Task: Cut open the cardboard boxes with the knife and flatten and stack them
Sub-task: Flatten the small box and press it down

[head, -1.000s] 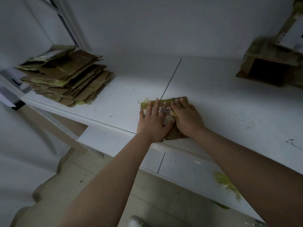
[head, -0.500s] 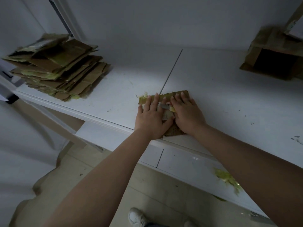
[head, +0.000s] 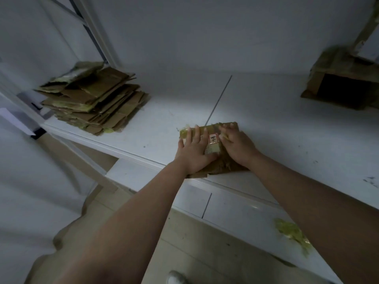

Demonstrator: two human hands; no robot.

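A flattened brown cardboard box (head: pixel 222 166) with yellowish tape and a white label (head: pixel 213 139) lies at the white table's front edge. My left hand (head: pixel 193 150) presses flat on its left half, fingers straight and reaching toward the far edge. My right hand (head: pixel 238 145) presses on its right half, fingertips at the far edge. A thin yellowish strip shows by the right thumb; I cannot tell what it is. No knife is plainly visible. A stack of flattened boxes (head: pixel 94 97) sits at the table's far left.
The white table (head: pixel 287 128) has a seam running back from the box. An open cardboard box (head: pixel 342 87) lies on its side at the far right. Yellow tape scraps (head: pixel 293 234) cling to the table's front panel. A shoe (head: pixel 176 278) shows on the floor below.
Both hands stay pressed on the flattened box. They have spread slightly apart, so the label between them shows more. The view has shifted a little.
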